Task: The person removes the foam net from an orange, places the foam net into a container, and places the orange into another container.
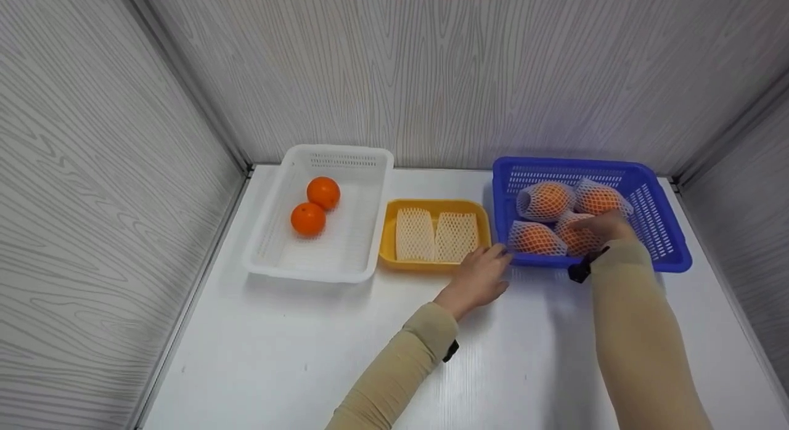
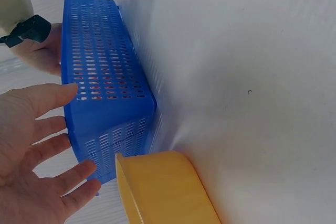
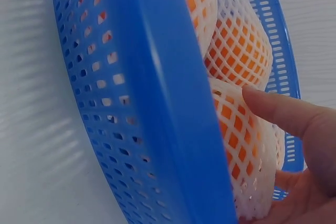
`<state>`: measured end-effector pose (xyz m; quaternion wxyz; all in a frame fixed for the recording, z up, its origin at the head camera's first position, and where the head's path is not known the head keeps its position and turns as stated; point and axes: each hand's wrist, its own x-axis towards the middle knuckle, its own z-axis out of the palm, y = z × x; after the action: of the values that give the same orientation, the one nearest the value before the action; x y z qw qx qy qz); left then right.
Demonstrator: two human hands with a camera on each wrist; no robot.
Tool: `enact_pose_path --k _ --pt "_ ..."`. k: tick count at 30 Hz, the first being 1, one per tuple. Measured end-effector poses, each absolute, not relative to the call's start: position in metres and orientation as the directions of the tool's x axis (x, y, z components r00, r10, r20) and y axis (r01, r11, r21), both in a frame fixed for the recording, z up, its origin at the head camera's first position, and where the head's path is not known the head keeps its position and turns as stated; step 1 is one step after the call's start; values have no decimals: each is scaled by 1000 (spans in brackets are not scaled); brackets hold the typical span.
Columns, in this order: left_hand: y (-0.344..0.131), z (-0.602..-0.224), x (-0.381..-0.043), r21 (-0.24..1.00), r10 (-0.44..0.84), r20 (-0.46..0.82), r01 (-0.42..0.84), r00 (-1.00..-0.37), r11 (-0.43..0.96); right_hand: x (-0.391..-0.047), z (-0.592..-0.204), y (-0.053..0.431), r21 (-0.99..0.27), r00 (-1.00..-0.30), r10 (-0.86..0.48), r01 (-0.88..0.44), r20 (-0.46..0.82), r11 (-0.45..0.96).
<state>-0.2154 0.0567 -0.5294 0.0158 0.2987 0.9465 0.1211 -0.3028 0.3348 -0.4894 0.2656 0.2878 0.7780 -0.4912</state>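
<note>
Inside the blue basket (image 1: 677, 257), my right hand (image 1: 607, 227) grips an orange in a white foam net (image 3: 239, 135). Its thumb lies on the net in the right wrist view, while the other fingers are partly hidden behind the fruit. Beside it in the basket are more netted oranges (image 1: 550, 200). My left hand (image 1: 478, 279) is at the basket's front left corner. In the left wrist view its fingers are spread, with the thumb (image 2: 65, 94) and fingertips at the blue rim; nothing is held in them.
To the left, a white basket (image 1: 308, 276) contains two bare oranges (image 1: 323, 193). A yellow tray (image 1: 388, 236) with two flat foam nets (image 1: 415, 235) stands between the baskets. Grey wood-grain walls (image 1: 431, 73) enclose the white table (image 1: 259, 356).
</note>
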Motion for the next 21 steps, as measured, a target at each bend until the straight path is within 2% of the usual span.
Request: enact_pose_path --k 11,13,18,21 --pt "57 -529 -214 248 571 30 560 -820 791 -309 -501 344 -583 -724 176 654 -667 481" --pt "57 -529 -214 242 573 27 562 -819 791 -310 -498 347 -580 -730 169 642 -662 501" --pt "58 -528 -215 228 570 21 559 -821 797 -312 -480 356 -615 -725 127 651 -676 444" --pt "57 -528 -215 234 569 16 556 -822 797 -313 -466 359 -635 -754 117 617 -646 465"
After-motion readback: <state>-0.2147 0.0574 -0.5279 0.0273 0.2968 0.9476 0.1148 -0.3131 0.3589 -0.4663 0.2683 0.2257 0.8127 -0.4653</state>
